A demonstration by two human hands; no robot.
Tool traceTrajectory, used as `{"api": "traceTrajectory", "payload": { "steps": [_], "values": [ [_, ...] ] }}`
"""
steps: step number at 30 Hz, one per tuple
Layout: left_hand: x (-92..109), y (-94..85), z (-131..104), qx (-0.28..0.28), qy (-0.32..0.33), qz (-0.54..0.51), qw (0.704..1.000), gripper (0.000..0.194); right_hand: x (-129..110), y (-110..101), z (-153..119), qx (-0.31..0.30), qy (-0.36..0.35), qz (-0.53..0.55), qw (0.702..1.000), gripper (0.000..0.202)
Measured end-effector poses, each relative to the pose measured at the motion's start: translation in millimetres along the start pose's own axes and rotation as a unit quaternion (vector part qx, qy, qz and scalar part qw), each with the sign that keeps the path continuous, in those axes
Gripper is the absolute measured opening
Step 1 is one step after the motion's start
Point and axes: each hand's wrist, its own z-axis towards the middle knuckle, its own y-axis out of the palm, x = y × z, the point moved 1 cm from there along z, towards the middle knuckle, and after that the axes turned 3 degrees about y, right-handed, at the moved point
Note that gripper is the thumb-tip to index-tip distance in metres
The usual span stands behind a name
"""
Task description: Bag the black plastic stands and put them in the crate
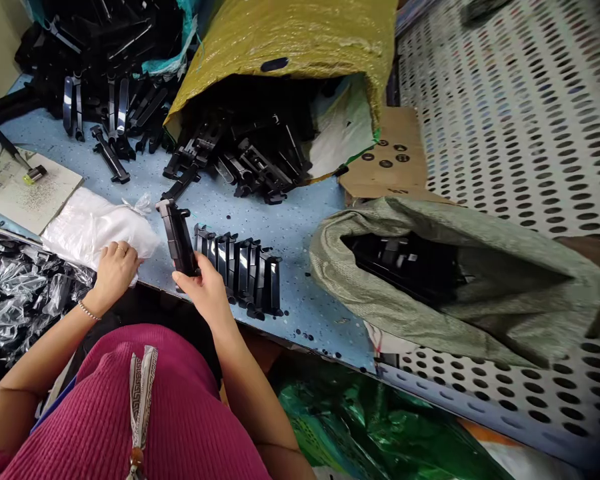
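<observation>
My right hand (203, 287) is closed around a black plastic part (177, 235), held up at an angle over the table's front edge. Just right of it, several similar black parts (240, 267) stand in a row on the blue speckled table (300, 230). My left hand (117, 270) rests on a white plastic bag (95, 223) at the table edge, its fingers curled on the plastic; the fingertips are partly hidden. Behind the held part, another black piece (183, 181) lies near the mouth of a yellow sack (290, 40) full of black parts.
Black parts (110, 40) are heaped at the back left. A brush-like tool (17, 157) lies on a board at the left. Plastic-wrapped parts (20, 300) fill the lower left. A grey-green sack (505, 287) holding black parts lies at the right, by a perforated white surface (525, 113).
</observation>
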Motion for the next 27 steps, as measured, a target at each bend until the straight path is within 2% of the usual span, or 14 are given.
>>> {"api": "traceTrajectory", "payload": {
  "steps": [2, 5, 8, 11, 14, 17, 19, 22, 24, 27],
  "values": [
    [-9.0, -2.7, 6.2, -0.029, 0.001, -0.033, 0.999, 0.025, 4.4, 0.8, 3.7, -0.008, 0.009, 0.056, 0.998, 0.05],
    [-19.8, -10.8, 16.0, -0.041, -0.041, -0.184, 0.981, 0.023, 5.6, 5.2, 7.4, -0.025, 0.006, 0.149, 0.988, 0.046],
    [-26.3, -19.0, 20.0, -0.035, -0.113, -0.295, 0.948, 0.024, 1.7, 15.8, 11.4, -0.096, 0.02, 0.2, 0.975, 0.041],
    [-24.8, -26.1, 16.9, -0.006, -0.118, -0.308, 0.944, 0.023, 0.5, 26.6, 12.5, -0.169, 0.059, 0.222, 0.958, 0.044],
    [-20.1, -33.2, 10.0, 0.035, -0.045, -0.233, 0.971, 0.009, 9.3, 28.3, 4.1, -0.211, 0.096, 0.28, 0.932, 0.052],
    [-20.1, -37.1, 5.2, 0.013, 0.057, -0.117, 0.991, 0.029, 28.0, 26.3, -11.3, -0.298, 0.121, 0.327, 0.889, 0.068],
    [-23.9, -37.9, 4.3, -0.01, 0.078, -0.089, 0.993, 0.039, 42.7, 29.0, -19.3, -0.35, 0.165, 0.357, 0.85, 0.07],
    [-27.8, -39.5, 1.2, 0.0, 0.084, -0.091, 0.992, 0.049, 60.7, 38.8, -21.6, -0.361, 0.251, 0.442, 0.782, 0.059],
    [-23.8, -41.0, -6.1, 0.022, 0.099, -0.077, 0.992, 0.056, 65.8, 44.9, -18.2, -0.359, 0.283, 0.5, 0.735, 0.057],
    [-7.2, -42.2, -25.0, 0.039, 0.171, -0.053, 0.983, 0.06, 62.8, 48.4, -10.3, -0.365, 0.302, 0.549, 0.689, 0.056]
  ]
}}
